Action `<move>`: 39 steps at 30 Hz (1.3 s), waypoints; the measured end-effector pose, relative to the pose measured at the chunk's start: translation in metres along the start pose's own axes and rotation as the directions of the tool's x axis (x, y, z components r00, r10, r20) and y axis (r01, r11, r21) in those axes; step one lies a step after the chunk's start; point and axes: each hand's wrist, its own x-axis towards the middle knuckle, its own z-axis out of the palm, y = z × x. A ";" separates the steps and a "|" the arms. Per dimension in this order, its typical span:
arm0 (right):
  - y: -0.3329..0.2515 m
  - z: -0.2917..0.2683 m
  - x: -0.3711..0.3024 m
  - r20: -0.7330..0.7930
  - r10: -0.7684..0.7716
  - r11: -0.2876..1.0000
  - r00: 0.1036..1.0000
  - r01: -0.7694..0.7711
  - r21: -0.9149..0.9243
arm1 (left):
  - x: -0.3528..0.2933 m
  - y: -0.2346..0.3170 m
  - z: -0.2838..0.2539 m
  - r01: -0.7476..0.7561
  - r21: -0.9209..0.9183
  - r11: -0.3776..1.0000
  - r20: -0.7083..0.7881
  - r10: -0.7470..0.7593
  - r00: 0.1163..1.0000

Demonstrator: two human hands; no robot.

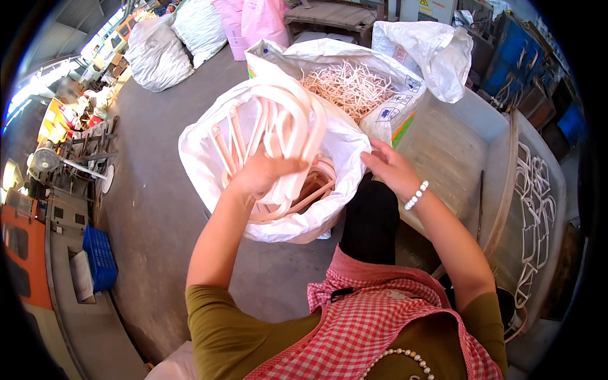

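On the left, a blue crate (99,259) is seen on the machine side, apart from the work. Near the middle, a white bag (197,149) is held open, and pale pink hangers (328,172) are already lying inside it, so the filling can be judged as partly done. Above them a bundle of similar hangers (315,130) is gripped by the left hand (269,171), with its fingers clamped around it; this bundle is not yet released. Farther, a printed sack (400,104) is filled with thin pale strips. The bag's right rim is touched by the right hand (389,168); whether its fingers are pinched together there cannot be told. On the far right, white hangers (535,206) are left outside the bag, beside a grey bin (449,145).
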 end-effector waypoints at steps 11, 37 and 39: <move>-0.018 0.006 0.019 0.017 0.014 0.954 1.000 -0.018 0.300 | 0.009 -0.011 -0.043 0.463 0.133 0.876 0.217 -0.481 0.849; -0.037 -0.006 0.051 0.079 -0.253 0.870 0.964 0.262 -0.418 | 0.086 -0.103 -0.040 0.029 0.987 0.157 -0.007 -0.138 0.990; -0.060 0.006 0.082 0.103 -0.328 0.832 0.939 0.339 -0.439 | 0.077 -0.107 -0.034 0.007 0.994 0.107 0.007 -0.129 0.992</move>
